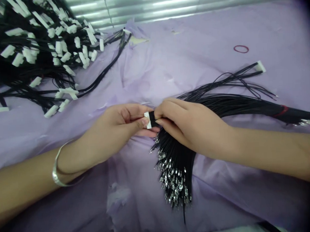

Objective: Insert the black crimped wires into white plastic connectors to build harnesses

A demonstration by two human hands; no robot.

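White connector [147, 120]: pinched between left hand [119, 126] and right hand [190, 126]; black wire bundle [247, 107] under right hand, purple worktop [193, 49] beneath.

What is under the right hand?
Beneath the right hand, black wires with metal terminals fan out on purple cloth. The hand hides their stretch toward the white connector.

Big messy heap of black wire harnesses [39, 49] with white plugs is piled in the far left corner, spilling onto a wrinkly purple cloth [183, 49] that covers the whole bench. A lone red rubber band [241, 49] lies far right on the cloth. A shiny ribbed metal wall [178, 5] runs along the back.
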